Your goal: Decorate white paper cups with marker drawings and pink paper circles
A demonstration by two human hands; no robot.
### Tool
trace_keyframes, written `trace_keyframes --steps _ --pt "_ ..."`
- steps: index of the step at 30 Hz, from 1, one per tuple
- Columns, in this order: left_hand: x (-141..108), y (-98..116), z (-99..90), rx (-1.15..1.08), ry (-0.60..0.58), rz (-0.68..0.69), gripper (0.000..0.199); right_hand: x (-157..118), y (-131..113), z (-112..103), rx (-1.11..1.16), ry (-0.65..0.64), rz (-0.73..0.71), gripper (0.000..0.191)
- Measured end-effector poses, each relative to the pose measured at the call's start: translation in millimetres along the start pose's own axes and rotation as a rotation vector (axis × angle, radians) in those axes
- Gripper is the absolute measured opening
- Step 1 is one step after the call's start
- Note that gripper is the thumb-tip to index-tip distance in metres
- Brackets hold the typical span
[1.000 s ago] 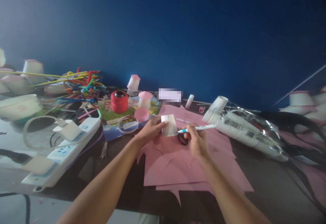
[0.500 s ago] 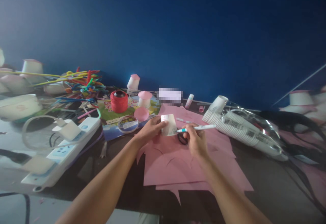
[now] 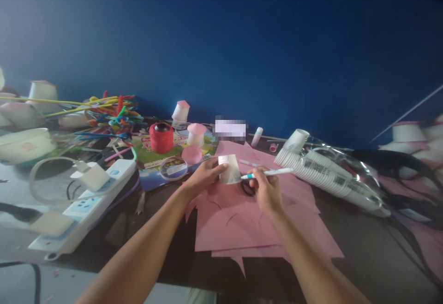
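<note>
A small white paper cup with faint drawn marks is gripped in my left hand, its thumb lying across the near side. My right hand is closed round a white marker with a teal band; its tip points left at the cup's lower right edge. Whether the tip touches the cup I cannot tell. Beneath both hands lie pink paper sheets with curved cut lines. Partly hidden by my right hand are the dark handles of what look like scissors.
On the left stand a power strip, a tape roll, red thread, a pink-topped cup and colourful pipe cleaners. Right of the paper lies a bagged stack of paper cups. A glue stick stands near the blue wall.
Both hands keep almost the same place, on the cup and the marker. The whole view has shifted very slightly.
</note>
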State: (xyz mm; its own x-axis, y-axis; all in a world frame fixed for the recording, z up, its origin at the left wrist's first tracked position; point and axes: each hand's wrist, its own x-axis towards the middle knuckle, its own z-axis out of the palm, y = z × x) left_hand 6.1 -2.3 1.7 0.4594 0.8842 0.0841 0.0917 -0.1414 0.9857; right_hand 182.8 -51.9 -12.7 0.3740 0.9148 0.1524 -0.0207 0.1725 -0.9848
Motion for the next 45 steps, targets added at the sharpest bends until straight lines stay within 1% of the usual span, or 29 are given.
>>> trace_keyframes --steps 10,14,16,17,20,22,25,28,33,40,43,45 --pt "-0.1 0.5 0.1 -0.005 -0.007 0.01 0.035 -0.8 -0.8 0.5 -0.038 -0.002 -0.007 0.022" --pt "-0.1 0.0 0.1 0.004 0.004 0.017 0.035 -1.9 -0.4 1.1 -0.017 -0.039 0.016 0.022" --pt "0.2 -0.7 -0.1 0.0 0.001 0.016 0.034 -1.2 -0.4 1.0 0.025 -0.031 0.046 0.022" --pt "0.4 -1.0 -0.2 -0.003 -0.003 0.016 0.034 -0.3 -0.7 0.8 0.062 -0.006 0.059 0.022" --pt "1.3 -1.7 -0.6 -0.006 -0.005 0.011 0.032 3.9 -2.8 -1.0 0.223 0.082 0.08 0.022" --pt "1.7 -1.8 -0.8 -0.005 0.0 0.002 0.031 6.5 -4.4 -2.0 0.318 0.096 0.077 0.023" --pt "1.5 -1.2 -0.7 -0.026 0.011 -0.005 0.031 7.6 -5.2 -1.4 0.372 0.057 0.081 0.031" --pt "0.8 -1.1 -0.2 -0.047 0.026 0.005 0.03 5.4 -4.0 2.0 0.411 0.0 0.129 0.036" --pt "-0.3 -1.8 0.0 -0.056 0.047 0.006 0.026 1.6 -1.9 6.2 0.449 -0.082 0.166 0.03" --pt "-0.1 2.8 1.5 -0.032 0.025 0.037 0.034 -0.3 -1.3 6.4 0.403 -0.128 0.111 0.027" --pt "0.5 1.8 2.0 -0.024 0.02 0.013 0.036 -1.3 -0.3 5.1 0.332 -0.144 0.065 0.027" --pt "0.8 -0.3 1.7 -0.015 0.04 -0.001 0.037 -1.8 0.5 3.4 0.28 -0.143 0.026 0.025"
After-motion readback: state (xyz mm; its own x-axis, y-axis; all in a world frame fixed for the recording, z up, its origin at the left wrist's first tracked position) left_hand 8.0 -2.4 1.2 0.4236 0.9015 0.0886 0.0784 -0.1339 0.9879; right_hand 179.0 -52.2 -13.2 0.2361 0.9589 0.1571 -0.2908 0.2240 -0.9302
